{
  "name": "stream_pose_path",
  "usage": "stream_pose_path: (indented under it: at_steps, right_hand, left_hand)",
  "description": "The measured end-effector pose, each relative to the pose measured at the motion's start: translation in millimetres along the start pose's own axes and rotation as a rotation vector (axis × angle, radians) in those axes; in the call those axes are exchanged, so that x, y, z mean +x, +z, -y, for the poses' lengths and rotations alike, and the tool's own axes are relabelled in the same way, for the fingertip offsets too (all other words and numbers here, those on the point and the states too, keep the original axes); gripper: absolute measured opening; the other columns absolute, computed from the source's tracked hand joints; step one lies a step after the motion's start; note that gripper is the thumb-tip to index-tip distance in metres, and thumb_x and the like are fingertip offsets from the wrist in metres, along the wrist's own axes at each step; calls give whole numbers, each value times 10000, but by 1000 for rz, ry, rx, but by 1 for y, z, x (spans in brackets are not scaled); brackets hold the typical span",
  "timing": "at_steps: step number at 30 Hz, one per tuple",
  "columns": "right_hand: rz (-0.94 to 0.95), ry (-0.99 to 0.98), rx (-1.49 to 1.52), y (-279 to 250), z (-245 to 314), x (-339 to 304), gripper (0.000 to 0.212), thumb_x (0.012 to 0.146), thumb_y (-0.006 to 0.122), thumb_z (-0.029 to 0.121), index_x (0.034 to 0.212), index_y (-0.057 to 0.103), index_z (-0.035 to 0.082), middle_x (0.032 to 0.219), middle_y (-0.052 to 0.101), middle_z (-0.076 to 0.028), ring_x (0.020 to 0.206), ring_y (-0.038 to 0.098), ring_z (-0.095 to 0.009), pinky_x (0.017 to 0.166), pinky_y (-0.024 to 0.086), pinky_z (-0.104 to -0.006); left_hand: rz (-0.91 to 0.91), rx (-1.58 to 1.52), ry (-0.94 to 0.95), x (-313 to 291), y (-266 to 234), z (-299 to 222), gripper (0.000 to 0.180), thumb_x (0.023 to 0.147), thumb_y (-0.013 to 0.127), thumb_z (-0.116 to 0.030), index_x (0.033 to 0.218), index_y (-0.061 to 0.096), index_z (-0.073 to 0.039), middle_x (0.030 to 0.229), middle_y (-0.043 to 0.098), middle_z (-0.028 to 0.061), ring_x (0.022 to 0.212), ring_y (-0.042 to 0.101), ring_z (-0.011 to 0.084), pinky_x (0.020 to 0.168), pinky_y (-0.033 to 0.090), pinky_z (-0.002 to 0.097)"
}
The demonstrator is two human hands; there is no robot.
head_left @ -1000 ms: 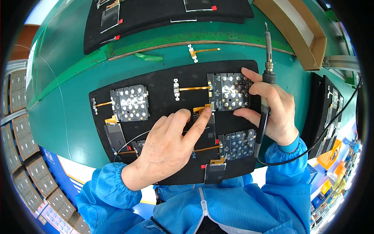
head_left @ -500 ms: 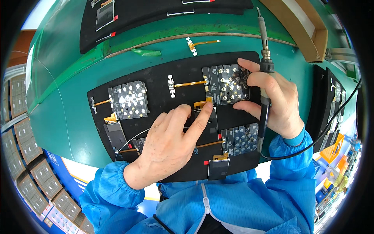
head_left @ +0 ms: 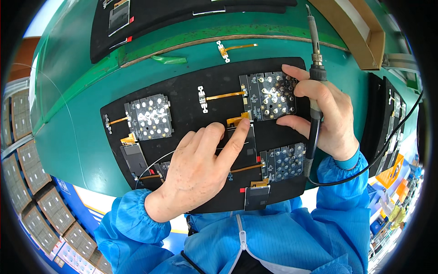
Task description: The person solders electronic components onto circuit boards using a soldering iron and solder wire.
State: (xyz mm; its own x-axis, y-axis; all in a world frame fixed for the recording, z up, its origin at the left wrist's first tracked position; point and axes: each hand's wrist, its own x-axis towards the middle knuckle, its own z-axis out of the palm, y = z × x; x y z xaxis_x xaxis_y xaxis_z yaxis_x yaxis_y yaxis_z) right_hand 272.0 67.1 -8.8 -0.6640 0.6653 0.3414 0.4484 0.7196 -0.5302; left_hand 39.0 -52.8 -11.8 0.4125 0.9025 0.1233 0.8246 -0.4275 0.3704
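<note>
Left board lay on the black mat; left hand stood over the mat's middle, index finger extended onto the orange tab, the others curled, hold on the wire undeterminable. Main board: mat's upper right, lower board nearer the person. Right hand held the iron, thumb and fingertips parted around the main board's right side. Ribbon ran left from the main board; iron lengthwise away from the person, tip foremost. Screen partly covered by left hand; box cut off above.
</note>
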Motion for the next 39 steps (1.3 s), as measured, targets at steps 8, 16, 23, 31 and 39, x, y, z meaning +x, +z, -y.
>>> stream_pose_path:
  at_steps: [8, 16, 23, 31, 39]
  right_hand:
    - [-8, -12, 21, 1, -2, -2, 490, 619, 844, 163, 1034, 595, 86, 1093, 702, -101, 794, 658, -287, 646, 529, -357]
    - [8, -15, 7, 0, -1, 0, 478, 635, 836, 176, 1041, 599, 88, 1062, 704, -105, 814, 660, -302, 654, 529, -363]
    - [5, -9, 38, 2, -2, 0, 485, 637, 835, 173, 1051, 596, 95, 1038, 702, -92, 803, 654, -294, 654, 525, -362]
    - [15, -2, 62, 2, -4, 0, 505, 629, 840, 165, 1063, 592, 96, 1056, 702, -82, 815, 658, -297, 653, 527, -357]
    - [-10, -26, 45, 4, -5, 1, 518, 623, 842, 156, 1071, 590, 87, 1038, 701, -92, 817, 662, -303, 654, 530, -362]
  left_hand:
    - [17, -13, -17, 1, 0, -1, 636, 720, 619, 16, 1352, 555, -14, 960, 476, 122, 740, 518, 205, 636, 446, 315]
    - [32, -34, -96, 0, -1, -4, 637, 727, 705, 34, 1343, 585, -70, 954, 477, 92, 771, 524, 219, 661, 459, 338]
    - [35, -54, -93, 2, -2, -3, 618, 734, 703, 33, 1334, 590, -63, 955, 480, 93, 763, 522, 214, 645, 458, 332]
    - [53, -70, -104, 4, -5, -3, 607, 738, 698, 23, 1330, 595, -63, 945, 482, 90, 757, 528, 215, 647, 466, 329]
    - [78, -67, -108, 7, -7, -4, 620, 751, 681, 20, 1356, 580, -72, 924, 483, 89, 748, 538, 218, 653, 473, 335]
